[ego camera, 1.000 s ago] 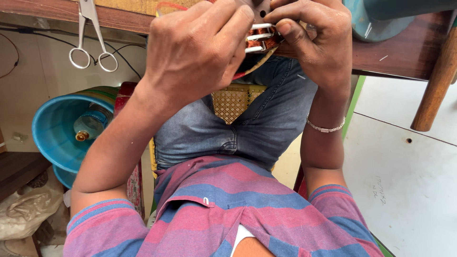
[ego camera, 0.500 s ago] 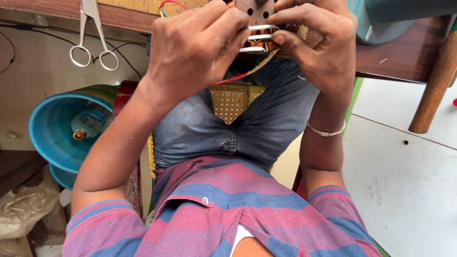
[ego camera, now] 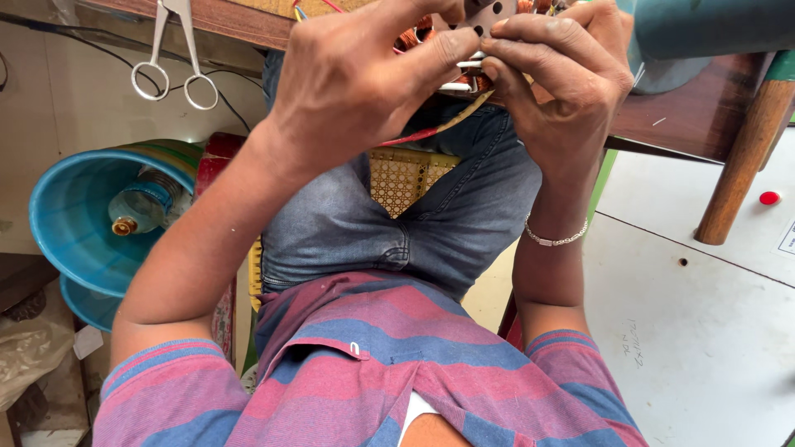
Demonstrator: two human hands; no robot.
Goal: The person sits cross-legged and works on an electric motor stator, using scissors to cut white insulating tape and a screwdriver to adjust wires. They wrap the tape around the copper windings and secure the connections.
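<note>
Colours, rel. to the wooden table (dark brown): copper-orange coil w/ grey metal core at its edge; blue basin below-left; faded blue jeans beneath; shirt striped pink/blue; silver bracelet; red dot right.

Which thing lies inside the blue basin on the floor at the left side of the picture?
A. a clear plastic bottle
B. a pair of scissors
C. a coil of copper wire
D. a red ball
A: a clear plastic bottle with a brownish cap lies on its side inside the blue basin.
</note>
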